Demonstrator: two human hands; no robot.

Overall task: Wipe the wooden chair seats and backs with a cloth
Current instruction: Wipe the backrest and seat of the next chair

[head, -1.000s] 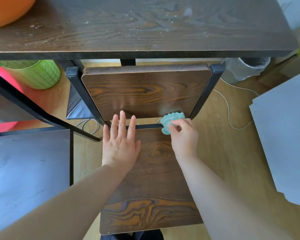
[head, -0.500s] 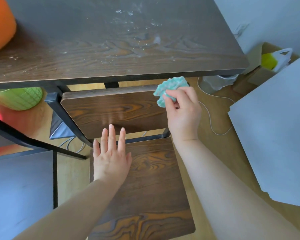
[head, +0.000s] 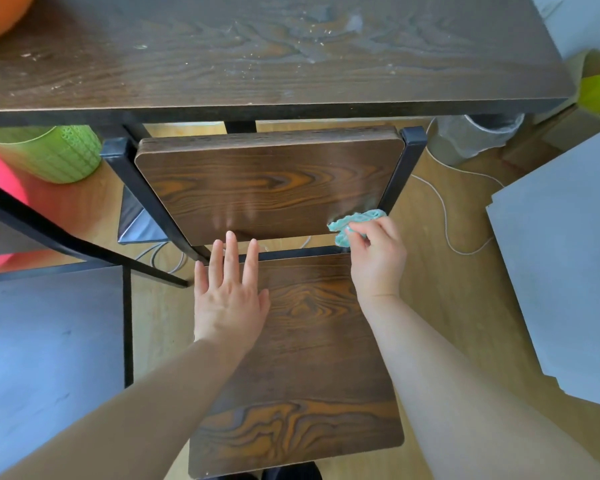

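The wooden chair (head: 293,427) stands against the dark surface (head: 257,64). The left hand (head: 227,296) is spread flat, fingers straight, over the rear left of the seat (head: 312,341). At the lower right corner of the backrest (head: 267,181), the right hand (head: 376,258) pinches a bunched teal cloth (head: 352,225) against the wood. The backrest wipe seems under way. Next, I judge, come strokes leftward across it, then the seat.
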